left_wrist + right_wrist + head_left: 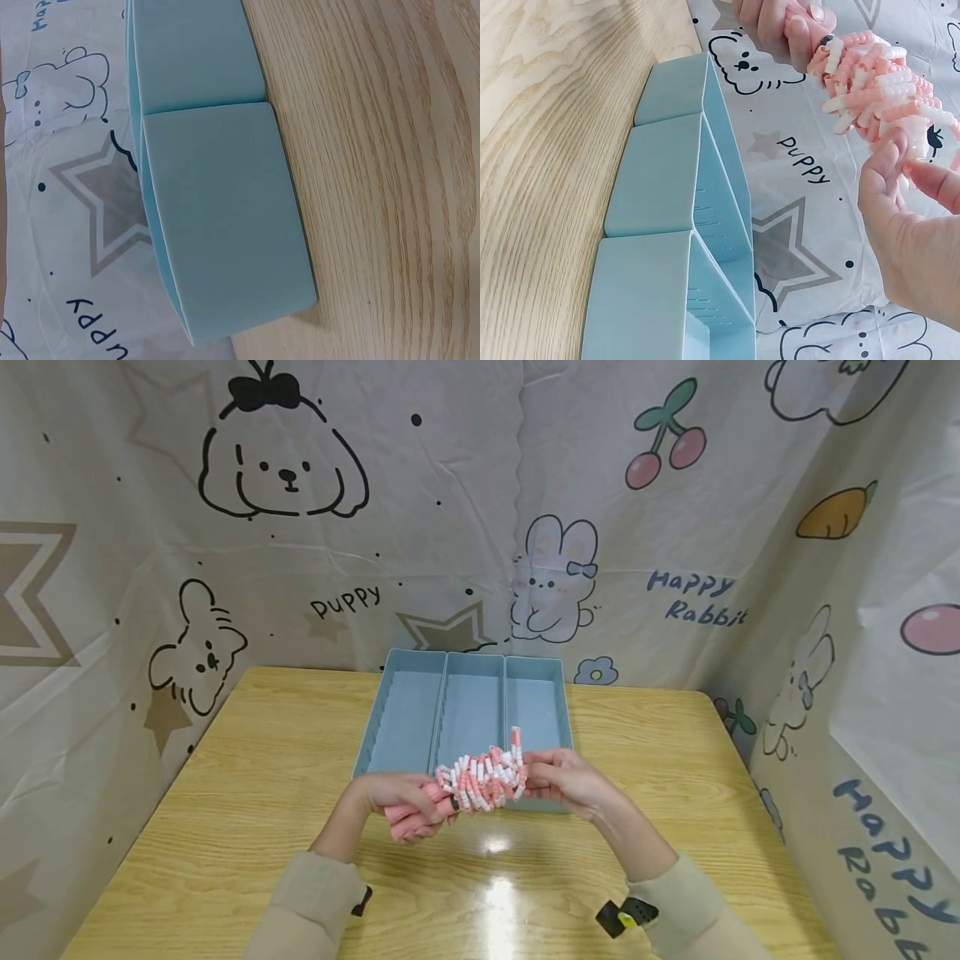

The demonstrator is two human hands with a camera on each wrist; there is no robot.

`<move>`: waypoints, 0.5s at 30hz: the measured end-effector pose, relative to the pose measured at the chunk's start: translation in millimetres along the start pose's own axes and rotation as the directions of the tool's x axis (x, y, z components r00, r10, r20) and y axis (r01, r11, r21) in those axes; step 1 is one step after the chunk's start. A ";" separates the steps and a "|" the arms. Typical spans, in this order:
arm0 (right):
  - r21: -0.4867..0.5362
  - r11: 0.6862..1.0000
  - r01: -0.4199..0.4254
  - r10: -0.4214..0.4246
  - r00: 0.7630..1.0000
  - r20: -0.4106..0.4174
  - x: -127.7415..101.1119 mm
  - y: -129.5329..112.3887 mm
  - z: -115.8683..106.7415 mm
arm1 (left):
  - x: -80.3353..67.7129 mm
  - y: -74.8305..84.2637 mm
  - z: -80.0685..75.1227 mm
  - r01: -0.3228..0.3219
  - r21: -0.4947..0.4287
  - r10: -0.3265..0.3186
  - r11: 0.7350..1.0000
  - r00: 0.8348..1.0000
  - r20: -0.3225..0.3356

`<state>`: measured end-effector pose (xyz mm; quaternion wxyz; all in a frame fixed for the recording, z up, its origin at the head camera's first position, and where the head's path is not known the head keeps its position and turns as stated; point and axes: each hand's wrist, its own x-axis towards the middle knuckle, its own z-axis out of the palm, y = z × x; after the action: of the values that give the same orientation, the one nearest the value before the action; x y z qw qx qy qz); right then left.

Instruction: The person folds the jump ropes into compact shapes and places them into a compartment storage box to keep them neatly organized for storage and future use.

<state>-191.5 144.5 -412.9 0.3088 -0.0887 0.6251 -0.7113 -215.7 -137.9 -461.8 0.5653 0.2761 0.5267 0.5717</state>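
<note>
A bundle of pink and white beaded skipping rope (480,781) is held above the table in front of three light blue trays. My left hand (405,802) grips the pink handles (408,817) at the bundle's left end. My right hand (558,777) pinches the coiled beads at the right end. In the right wrist view the beaded rope (877,90) hangs between the left hand (780,26) above and the right hand's fingers (889,176) below. The left wrist view shows only a tray's outer wall (225,225) and tabletop.
Three blue trays (465,710) stand side by side at the back middle of the wooden table (225,827). Cartoon-printed cloth (375,527) walls the table at the back and both sides. Both sleeves are beige, with a wrist camera strap (626,917) on the right.
</note>
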 end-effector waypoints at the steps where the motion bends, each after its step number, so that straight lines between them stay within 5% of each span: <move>1: 0.005 1.000 0.001 -0.001 1.000 0.001 0.0 0.2 0.3 | -0.3 1.1 0.8 0.001 -0.002 -0.001 1.000 1.000 0.001; 15: 0.357 0.934 0.009 0.027 0.995 -0.095 -5.9 -5.3 19.5 | -2.2 20.7 17.5 -0.015 -0.059 0.018 0.998 0.998 0.060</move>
<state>-178.5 131.7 -402.4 0.2919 0.0068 0.5005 -0.8150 -206.7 -131.0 -437.2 0.5843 0.2808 0.4899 0.5829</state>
